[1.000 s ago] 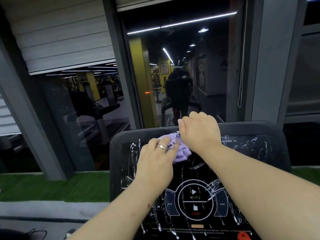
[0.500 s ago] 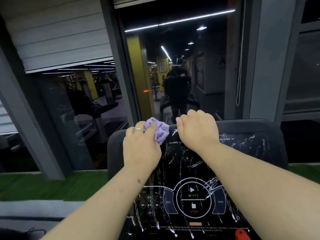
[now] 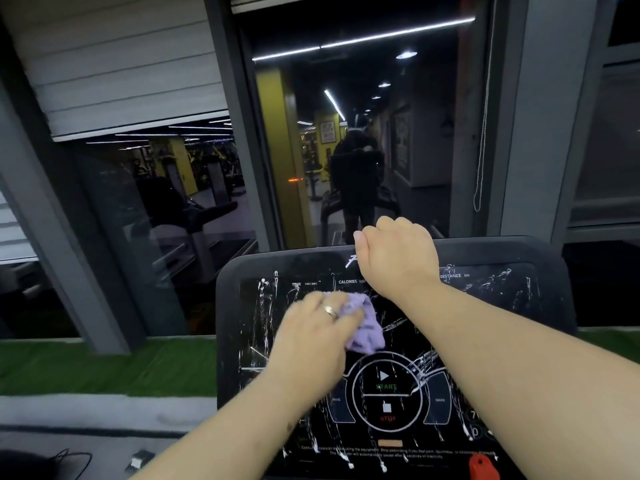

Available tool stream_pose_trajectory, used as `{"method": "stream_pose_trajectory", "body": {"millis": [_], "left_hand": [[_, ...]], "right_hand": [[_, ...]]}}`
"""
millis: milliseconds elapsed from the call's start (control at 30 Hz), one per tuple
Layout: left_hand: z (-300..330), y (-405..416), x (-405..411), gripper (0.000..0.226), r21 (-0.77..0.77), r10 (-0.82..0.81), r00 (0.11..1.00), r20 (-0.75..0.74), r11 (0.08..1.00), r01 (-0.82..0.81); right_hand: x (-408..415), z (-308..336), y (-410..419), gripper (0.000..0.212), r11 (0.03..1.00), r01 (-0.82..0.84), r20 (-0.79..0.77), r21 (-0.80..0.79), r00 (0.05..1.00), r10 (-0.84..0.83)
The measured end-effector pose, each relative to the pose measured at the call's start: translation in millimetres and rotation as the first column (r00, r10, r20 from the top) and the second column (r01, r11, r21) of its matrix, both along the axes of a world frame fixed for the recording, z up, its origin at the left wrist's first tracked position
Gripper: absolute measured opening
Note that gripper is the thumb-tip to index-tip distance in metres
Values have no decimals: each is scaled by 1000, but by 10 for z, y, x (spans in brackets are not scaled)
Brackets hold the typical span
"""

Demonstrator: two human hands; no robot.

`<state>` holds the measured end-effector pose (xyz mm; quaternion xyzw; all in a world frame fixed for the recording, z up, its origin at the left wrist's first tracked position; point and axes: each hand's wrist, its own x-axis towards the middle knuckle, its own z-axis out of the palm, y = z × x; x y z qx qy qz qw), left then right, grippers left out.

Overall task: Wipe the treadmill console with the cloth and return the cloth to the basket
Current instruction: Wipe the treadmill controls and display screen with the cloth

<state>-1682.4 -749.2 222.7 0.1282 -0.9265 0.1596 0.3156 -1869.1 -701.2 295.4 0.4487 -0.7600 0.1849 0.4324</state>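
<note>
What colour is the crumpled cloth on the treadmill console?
Light purple cloth, clearest in the head view.

Dark window (image 3: pixel 353 140), grey frame (image 3: pixel 239 133), probably artificial turf (image 3: pixel 104 365) below.

Both forearms are bare, with no sleeves visible up to the picture edge. The left hand (image 3: pixel 317 336) wears a ring (image 3: pixel 329 311) with a metallic shine. The right hand (image 3: pixel 398 258) wears nothing.

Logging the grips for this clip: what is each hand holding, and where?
The left hand presses the bunched purple cloth from its left side. The right hand grips the console's top edge.
</note>
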Motion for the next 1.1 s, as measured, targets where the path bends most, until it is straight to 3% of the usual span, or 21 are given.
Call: {"method": "stream_pose_trajectory", "body": {"millis": [133,300,467,633,767,933,1033,1100], "left_hand": [[302,-232,-10,53,217,248,944,-219,955,-200],[45,-18,75,56,-2,66,998,-24,998,-66],[300,-185,29,56,217,331,921,-207,933,-287],[189,-12,34,52,63,181,981,-67,982,-177],[387,-187,-1,53,269,395,891,-224,904,-333],[180,-7,18,47,33,188,982,-34,982,-187],[378,-181,25,49,178,351,923,-158,930,-323],[321,-141,21,48,192,373,909,-187,921,-339]], "right_hand": [[-1,-5,-12,45,1000,16,5,3,1000,-16],[9,3,4,46,1000,16,3,16,1000,-16],[8,-2,-7,46,1000,11,14,8,1000,-12],[10,4,-4,47,1000,-1,22,-4,1000,1],[4,-3,-11,45,1000,2,15,-9,1000,-2],[13,-3,-3,45,1000,2,18,-6,1000,-2],[9,-6,-9,44,1000,0,15,-17,1000,0],[1,-10,-11,44,1000,-2,18,-16,1000,2]]}}
